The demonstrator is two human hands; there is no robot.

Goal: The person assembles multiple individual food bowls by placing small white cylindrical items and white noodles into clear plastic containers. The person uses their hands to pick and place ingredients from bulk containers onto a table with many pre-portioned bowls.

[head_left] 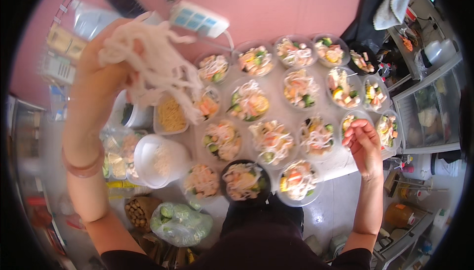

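My left hand [111,60], raised at the upper left, is closed round a bundle of wide white noodles [150,57]. The noodles hang loose from it, blurred by motion, in front of a tub of yellow noodles [171,116]. At the right side of the table, my right hand [364,144] is held with its fingers curled together; whether anything is between them is hidden. It partly covers a clear bowl [348,121]. Several more bowls stand in rows, holding broccoli, corn and pinkish pieces, many with white noodles on top, such as the bowl at front [298,182] and a black bowl [245,181].
A white bucket [148,164] stands at the table's left, beside packed vegetables [117,159]. A power strip [199,19] is by the pink wall [276,3]. Below lie a bag of green vegetables [181,224] and a sack of round brown items [140,210]. A glass-door fridge [429,104] stands right.
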